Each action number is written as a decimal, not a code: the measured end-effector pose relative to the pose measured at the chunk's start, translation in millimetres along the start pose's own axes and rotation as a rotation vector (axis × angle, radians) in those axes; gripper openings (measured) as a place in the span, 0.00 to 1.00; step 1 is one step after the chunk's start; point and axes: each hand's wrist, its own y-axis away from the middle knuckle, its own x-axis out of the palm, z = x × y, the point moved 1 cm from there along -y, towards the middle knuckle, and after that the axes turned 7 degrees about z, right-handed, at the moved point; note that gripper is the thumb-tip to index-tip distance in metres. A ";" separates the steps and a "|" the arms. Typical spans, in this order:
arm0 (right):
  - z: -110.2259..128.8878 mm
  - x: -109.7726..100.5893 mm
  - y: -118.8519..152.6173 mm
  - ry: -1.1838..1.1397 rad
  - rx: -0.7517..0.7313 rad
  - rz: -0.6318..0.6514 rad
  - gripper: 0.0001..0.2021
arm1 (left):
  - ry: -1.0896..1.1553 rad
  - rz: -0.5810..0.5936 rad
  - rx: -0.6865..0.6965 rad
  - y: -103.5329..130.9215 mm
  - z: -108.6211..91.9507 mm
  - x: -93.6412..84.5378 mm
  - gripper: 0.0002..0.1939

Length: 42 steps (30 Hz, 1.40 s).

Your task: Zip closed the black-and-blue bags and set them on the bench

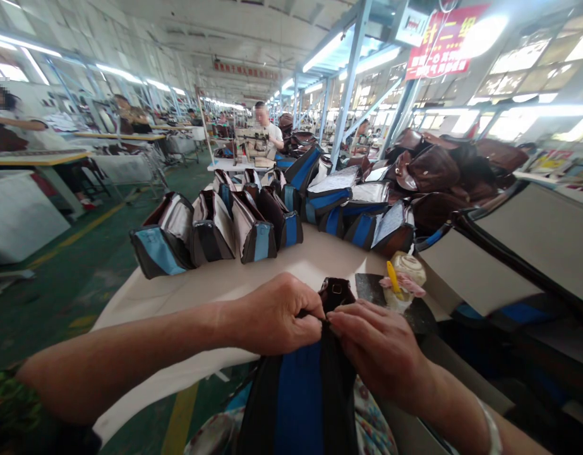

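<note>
A black bag with a blue stripe [298, 398] stands upright close in front of me, its lower part over a flowered cloth. My left hand [284, 316] is closed in a pinch at the bag's top edge. Opposite it, my right hand [379, 338] pinches the same edge, the fingertips of both hands almost meeting. Just beyond them, a dark tab with a metal ring [337, 289] sticks up. Whatever small part lies between the fingertips is hidden.
Several striped bags [256, 237] stand in a row on the pale table [196, 303]. A pot with a yellow-handled tool [394, 278] sits at the right on a dark board. Brown leather bags [428, 167] are heaped behind. A person [267, 129] sits at a sewing machine farther off.
</note>
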 end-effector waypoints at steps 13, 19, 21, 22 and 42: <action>1.9 -10.3 6.7 0.443 -0.311 0.054 0.16 | 0.264 0.239 -0.131 -4.6 8.0 -7.7 0.26; -5.0 3.5 28.7 0.009 -0.061 -0.054 0.15 | 0.083 0.199 -0.055 -1.4 2.7 -4.6 0.17; -9.1 3.5 33.0 -0.341 0.234 -0.124 0.14 | 0.088 0.197 -0.035 0.4 0.9 -3.8 0.15; -11.4 2.1 32.8 -0.499 0.370 -0.124 0.13 | 0.094 0.198 -0.028 0.9 0.2 -3.4 0.15; -8.1 -13.0 -7.6 -0.650 0.196 0.320 0.15 | 0.185 0.183 0.123 4.8 0.4 2.2 0.21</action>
